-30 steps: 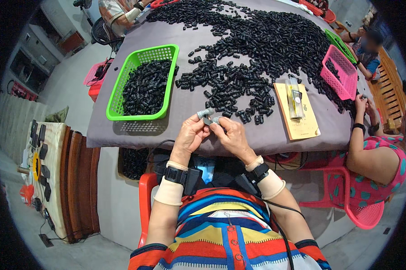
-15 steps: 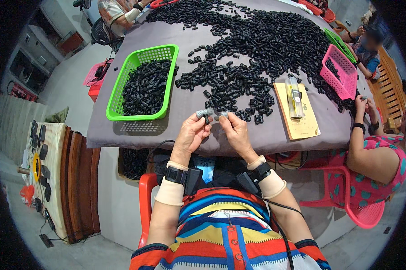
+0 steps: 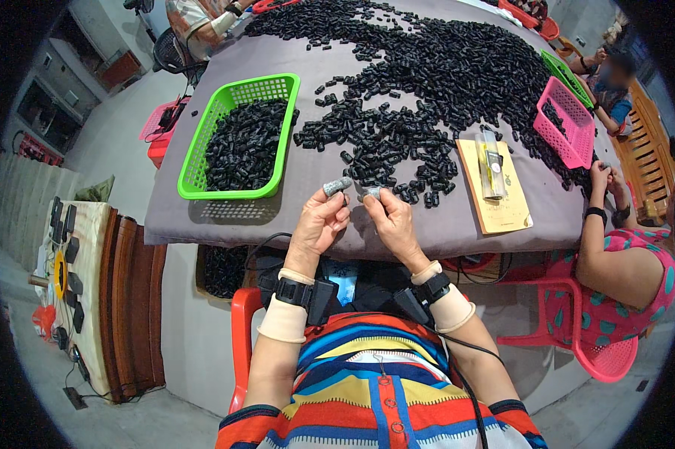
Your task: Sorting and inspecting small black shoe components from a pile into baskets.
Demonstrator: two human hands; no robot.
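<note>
Green plastic basket [image 3: 195,179] roughly half full of small black plastic pieces; large loose heap [image 3: 442,82] remains on grey-covered surface [image 3: 315,217]. Left hand [image 3: 318,224] pinches grey-tipped piece [image 3: 337,185]; right hand [image 3: 390,221] pinches another.

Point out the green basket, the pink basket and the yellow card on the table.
green basket [image 3: 190,166]: head view, left rim.
pink basket [image 3: 583,124]: head view, right wall.
yellow card [image 3: 502,213]: head view, bare lower part.

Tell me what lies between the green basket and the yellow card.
In the head view, loose black pieces on the grey cloth lie between green basket and yellow card.
</note>
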